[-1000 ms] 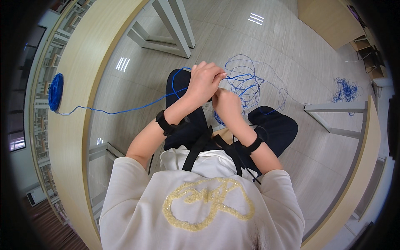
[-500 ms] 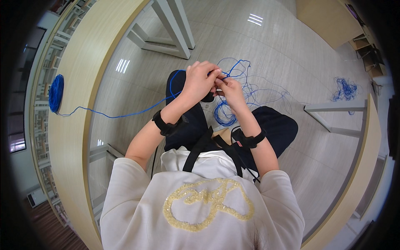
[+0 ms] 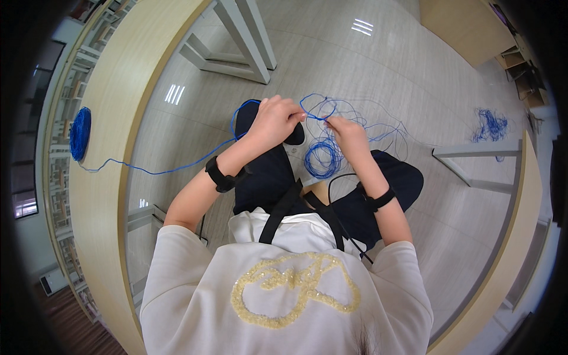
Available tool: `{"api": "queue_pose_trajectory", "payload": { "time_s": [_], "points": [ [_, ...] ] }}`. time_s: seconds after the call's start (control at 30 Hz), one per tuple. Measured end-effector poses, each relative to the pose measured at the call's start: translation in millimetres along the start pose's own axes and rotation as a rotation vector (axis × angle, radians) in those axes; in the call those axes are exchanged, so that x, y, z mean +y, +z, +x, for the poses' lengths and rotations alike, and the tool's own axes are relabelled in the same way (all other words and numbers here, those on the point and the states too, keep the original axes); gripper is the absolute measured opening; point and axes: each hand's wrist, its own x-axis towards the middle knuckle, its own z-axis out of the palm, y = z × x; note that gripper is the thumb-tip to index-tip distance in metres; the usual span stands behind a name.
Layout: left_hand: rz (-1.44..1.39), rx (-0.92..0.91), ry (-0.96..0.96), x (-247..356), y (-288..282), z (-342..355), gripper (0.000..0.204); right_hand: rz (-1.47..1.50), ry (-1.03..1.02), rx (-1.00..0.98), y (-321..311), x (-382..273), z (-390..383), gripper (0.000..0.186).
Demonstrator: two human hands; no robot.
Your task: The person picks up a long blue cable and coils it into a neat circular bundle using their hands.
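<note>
A thin blue cord (image 3: 316, 118) stretches in a short span between my two hands, with a small loop standing above it. My left hand (image 3: 276, 122) is closed, pinching the cord at the left end of this span. The right end is gripped between the fingertips of my right hand (image 3: 350, 138). From beside my left hand the cord curves over the dark shoe and runs left to a round blue coil (image 3: 80, 134) on the table. Below the hands is another looped blue bundle (image 3: 322, 160), with loose strands spreading right. Whether the span holds a knot is too small to tell.
A long pale wooden table (image 3: 100, 195) with grey metal legs (image 3: 242, 41) curves along my left. Another table edge (image 3: 515, 225) lies at the right. On the tiled floor (image 3: 367, 65), a tangled blue heap (image 3: 490, 125) sits at far right. My dark-trousered knees frame the looped bundle.
My hands have moved apart, the right one to the right and slightly down, the left a little left. The cord between them now shows as a span with a loop.
</note>
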Motion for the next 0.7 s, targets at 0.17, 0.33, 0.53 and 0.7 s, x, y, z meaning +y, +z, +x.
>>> {"api": "queue_pose_trajectory", "payload": {
  "time_s": [0.17,0.33,0.53,0.7],
  "points": [
    [-0.06,0.027,-0.032,-16.9,-14.1,3.1,0.011,0.681,0.475,-0.5,-8.5,23.3,-5.4,0.015],
    [-0.055,0.006,-0.025,-8.9,-18.0,-1.5,0.011,1.137,0.565,-0.772,-15.2,0.8,1.9,0.021],
    [-0.074,-0.09,-0.048,-10.3,-27.1,-8.5,0.012,0.554,0.186,-0.286,-5.5,19.3,-11.0,0.015],
    [-0.126,-0.17,-0.139,-6.7,-30.7,-13.3,0.015,-0.222,-0.254,0.029,-35.2,6.8,-6.9,0.014]
  ]
}}
